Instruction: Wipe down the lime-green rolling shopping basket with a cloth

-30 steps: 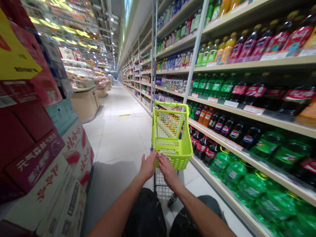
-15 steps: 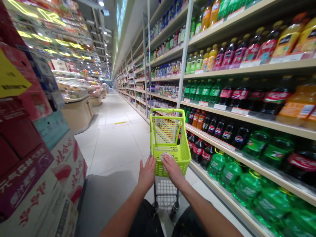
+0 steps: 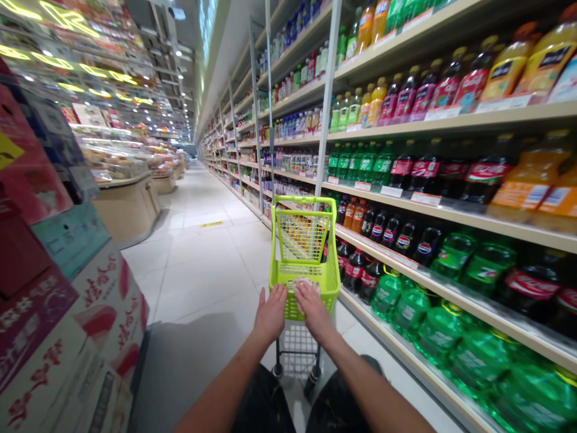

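A small shopping cart with a lime-green plastic basket (image 3: 332,264) stands in front of my knees. My right hand (image 3: 313,307) presses a crumpled white and pinkish cloth (image 3: 301,284) against the basket's near rim, its fingers closed over it. To its left, my left hand (image 3: 271,310) rests on the same rim, fingers stretched forward and thumb apart. Part of the cloth is hidden under the right fingers. No goods show in the basket. Below it are a pale mesh lower rack (image 3: 298,349) and dark wheels.
Close on the right, shelves (image 3: 433,213) hold rows of soft drink bottles, with large green bottles (image 3: 439,337) at the bottom. Stacked drink cartons (image 3: 103,288) stand near on the left. A tiled aisle (image 3: 198,252) runs ahead past wooden display counters (image 3: 128,207).
The view has turned slightly right, so shelves and cartons sit further left. Both hands are further right along the basket's near rim, the cloth still under the right hand.
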### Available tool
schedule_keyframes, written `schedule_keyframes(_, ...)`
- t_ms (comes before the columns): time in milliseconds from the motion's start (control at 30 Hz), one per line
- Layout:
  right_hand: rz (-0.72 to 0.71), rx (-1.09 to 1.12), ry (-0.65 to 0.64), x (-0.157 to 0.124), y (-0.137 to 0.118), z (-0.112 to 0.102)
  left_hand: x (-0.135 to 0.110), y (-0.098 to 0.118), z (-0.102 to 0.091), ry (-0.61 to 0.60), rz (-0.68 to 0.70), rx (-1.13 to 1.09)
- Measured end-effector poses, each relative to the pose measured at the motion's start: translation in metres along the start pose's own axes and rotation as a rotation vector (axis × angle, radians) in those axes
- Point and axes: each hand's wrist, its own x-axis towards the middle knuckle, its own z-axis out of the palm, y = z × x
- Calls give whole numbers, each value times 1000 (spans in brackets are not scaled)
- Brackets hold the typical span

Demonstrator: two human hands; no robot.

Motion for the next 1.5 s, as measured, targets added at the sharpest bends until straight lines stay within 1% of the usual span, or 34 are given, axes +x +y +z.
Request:
schedule_keyframes(33, 30, -6, 11, -1, 10, -10, 0, -1, -1, -7, -4, 3)
schedule_keyframes(100, 132, -27, 41, -5, 32, -36, 0, -1, 0, -9, -31, -1)
schedule_keyframes(167, 229, -37, 58, -7, 47, -54, 0, 2, 3, 2, -50, -11)
schedule_keyframes(200, 256, -31, 55, -6, 47, -56, 0, 4, 4, 10, -50, -18)
schedule_keyframes(233, 270, -17, 44, -5, 42, -53, 0, 6, 5, 14, -47, -27)
schedule_keyframes(267, 270, 4, 28, -2, 33, -45, 1, 8, 4, 14, -42, -41)
schedule_keyframes(333, 246, 66, -16, 5, 8, -24, 3, 11, 1, 13, -46, -105)
schedule_keyframes(400, 209, 134, -64, 14, -16, -6, 8, 13, -6, 38, -91, -221)
schedule_keyframes(467, 204, 168, -104, 20, -29, 0, 15, 16, -14, 82, -155, -354)
schedule_keyframes(500, 224, 163, -124, 21, -31, -3, 18, 19, -17, 91, -164, -408)
schedule_keyframes(567, 291, 132, -181, 19, -25, -16, 26, 29, -19, 72, -132, -460)
schedule_keyframes(633, 345, 89, -254, 12, -12, -35, 32, 42, -16, 73, -77, -431)
schedule_keyframes(700, 360, 46, -304, 4, 1, -51, 37, 51, -9, 125, -58, -359)
schedule_keyframes(733, 355, 30, -317, 0, 7, -58, 38, 53, -6, 156, -50, -327)
schedule_keyframes(800, 347, 11, -314, -6, 17, -65, 38, 45, -1, 202, 8, -279)
schedule_keyframes(867, 350, 3, -281, -10, 23, -65, 36, 22, 2, 237, 62, -236)
schedule_keyframes(933, 355, -10, -227, -12, 27, -59, 31, -6, 1, 285, 55, -180)
schedule_keyframes(967, 353, -17, -199, -13, 28, -55, 29, -18, 0, 307, 31, -155)
schedule_keyframes(1000, 350, -23, -171, -14, 28, -51, 27, -24, -1, 320, 10, -140)
schedule_keyframes(1033, 348, -29, -145, -15, 28, -47, 27, -26, -1, 322, 7, -137)
schedule_keyframes(1067, 350, -35, -119, -15, 27, -44, 27, -21, 0, 315, 24, -148)
schedule_keyframes(1133, 357, -50, -75, -17, 27, -39, 33, -1, 4, 281, 81, -200)
schedule_keyframes(1200, 350, -59, -68, -19, 28, -39, 40, 22, 9, 268, 113, -241)
schedule_keyframes(1233, 342, -60, -78, -20, 29, -41, 42, 28, 10, 271, 129, -246)
schedule_keyframes(1267, 333, -60, -92, -21, 30, -43, 44, 29, 12, 278, 146, -239)
schedule_keyframes(1300, 325, -57, -107, -21, 32, -45, 44, 25, 12, 289, 161, -224)
schedule_keyframes(1333, 320, -54, -119, -22, 34, -47, 43, 15, 12, 304, 170, -203)
schedule_keyframes(1433, 318, -45, -124, -23, 35, -49, 37, -23, 10, 359, 145, -142)
schedule_keyframes(1467, 321, -45, -117, -23, 34, -48, 35, -31, 10, 374, 133, -129)
schedule_keyframes(1500, 328, -45, -108, -23, 33, -46, 35, -33, 11, 382, 131, -121)
